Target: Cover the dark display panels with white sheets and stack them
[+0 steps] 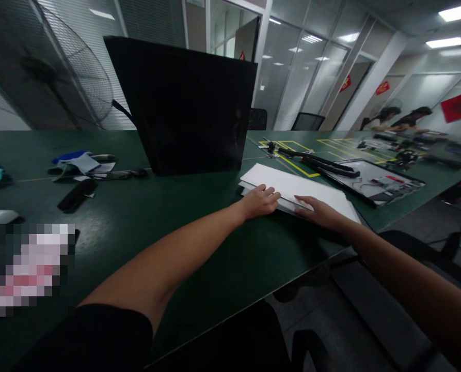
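Note:
A stack of large white flat sheets (292, 183) lies on the green table, its layers slightly apart at the left corner and along the near edge. My left hand (261, 200) is closed over that near edge, its fingers curled onto the top sheet. Just to the right, my right hand (318, 212) pinches the same edge, thumb above and the other fingers partly hidden below. How many layers each hand grips cannot be made out. Under the stack's right end a dark edge shows.
A large black panel (191, 108) stands upright behind the hands. To the right lie black strips (323, 165) and a shallow tray-like panel (369, 181). Cloths (79, 163) and a black object (77, 195) sit at left. Two people sit far right; a chair (311, 351) stands below the table edge.

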### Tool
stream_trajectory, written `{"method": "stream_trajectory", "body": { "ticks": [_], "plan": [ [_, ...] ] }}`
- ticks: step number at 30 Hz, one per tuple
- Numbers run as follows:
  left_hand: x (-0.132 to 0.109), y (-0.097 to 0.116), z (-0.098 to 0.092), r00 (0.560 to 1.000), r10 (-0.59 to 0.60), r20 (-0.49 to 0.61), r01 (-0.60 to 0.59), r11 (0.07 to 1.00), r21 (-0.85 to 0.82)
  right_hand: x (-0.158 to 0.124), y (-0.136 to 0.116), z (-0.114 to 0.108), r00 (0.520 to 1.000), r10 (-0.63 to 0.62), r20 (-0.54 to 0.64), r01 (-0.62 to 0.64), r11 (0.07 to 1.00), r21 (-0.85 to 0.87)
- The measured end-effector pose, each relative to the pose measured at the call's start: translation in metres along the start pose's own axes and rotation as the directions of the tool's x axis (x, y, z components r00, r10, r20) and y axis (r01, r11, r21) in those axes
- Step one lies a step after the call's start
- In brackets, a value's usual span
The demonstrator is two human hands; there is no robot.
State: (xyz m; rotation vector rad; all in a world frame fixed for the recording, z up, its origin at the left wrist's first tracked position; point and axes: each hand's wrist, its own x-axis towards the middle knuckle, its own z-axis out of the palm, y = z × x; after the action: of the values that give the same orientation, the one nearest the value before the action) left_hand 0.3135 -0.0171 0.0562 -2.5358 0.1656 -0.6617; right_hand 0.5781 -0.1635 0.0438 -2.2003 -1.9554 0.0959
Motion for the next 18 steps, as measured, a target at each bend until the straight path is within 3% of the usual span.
{"method": "stream_trajectory", "body": {
  "ticks": [6,12,15,18],
  "plan": [
    [0.002,-0.007,0.004,0.997,-0.025,0.072,0.027,1.0,-0.017,0.028,0.005,0.014,0.998,0.035,0.057,-0.034,0.999,-0.008],
    [0.0,0.0,0.009,0.991,-0.051,0.122,0.053,0.998,-0.018,0.052,0.014,0.011,0.999,0.01,0.048,-0.006,0.997,-0.072],
    [-0.003,0.012,0.003,0.988,-0.084,0.133,0.085,0.996,-0.001,0.067,0.024,0.006,0.999,0.018,0.04,-0.012,0.99,-0.138],
    [-0.015,0.023,-0.016,0.97,-0.126,0.206,0.128,0.992,0.005,0.079,0.033,0.004,0.999,0.021,0.028,-0.015,0.978,-0.207]
  ]
}}
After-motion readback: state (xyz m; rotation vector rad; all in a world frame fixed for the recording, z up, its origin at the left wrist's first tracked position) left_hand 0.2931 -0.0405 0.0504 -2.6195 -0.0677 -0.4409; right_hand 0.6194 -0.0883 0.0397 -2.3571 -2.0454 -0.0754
